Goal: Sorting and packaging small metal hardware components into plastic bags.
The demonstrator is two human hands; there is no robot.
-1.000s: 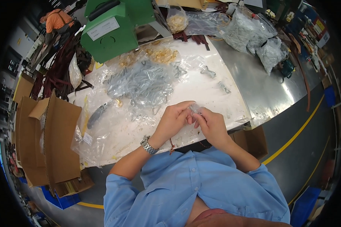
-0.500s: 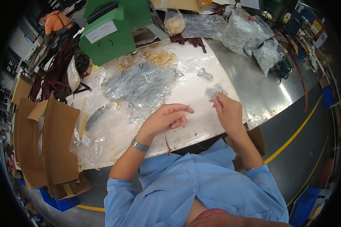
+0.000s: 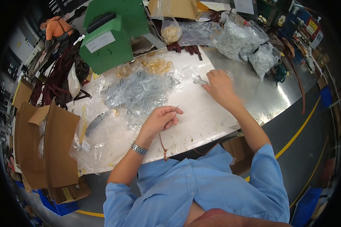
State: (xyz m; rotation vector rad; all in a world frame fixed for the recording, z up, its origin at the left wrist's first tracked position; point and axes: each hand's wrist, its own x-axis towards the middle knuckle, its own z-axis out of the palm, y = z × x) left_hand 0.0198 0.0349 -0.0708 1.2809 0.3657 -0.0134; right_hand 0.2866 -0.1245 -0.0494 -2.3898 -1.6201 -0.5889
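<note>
My left hand (image 3: 162,120) is above the near part of the white tabletop (image 3: 189,126), its fingers curled and pinching a thin dark metal piece (image 3: 177,108) that sticks up past the fingertips. My right hand (image 3: 220,87) reaches to the right side of the top, palm down with bent fingers; what lies under them is hidden. Close to its thumb lies a bent silver metal piece (image 3: 201,80). Left of that, a few similar metal pieces (image 3: 173,82) lie by a large heap of silver wire pieces in clear plastic (image 3: 138,90). Behind the heap are gold-coloured metal rings (image 3: 155,66).
A green machine (image 3: 110,38) stands at the back left. Open cardboard boxes (image 3: 60,147) flank the table's left side. Stuffed clear bags (image 3: 235,39) sit on the metal surface (image 3: 250,94) at the right. A person in orange (image 3: 58,28) bends over at the far left.
My right hand has moved farther away and turned palm down, covering the spot where small clear plastic lay. My left hand still pinches the thin metal piece. The view has shifted slightly.
</note>
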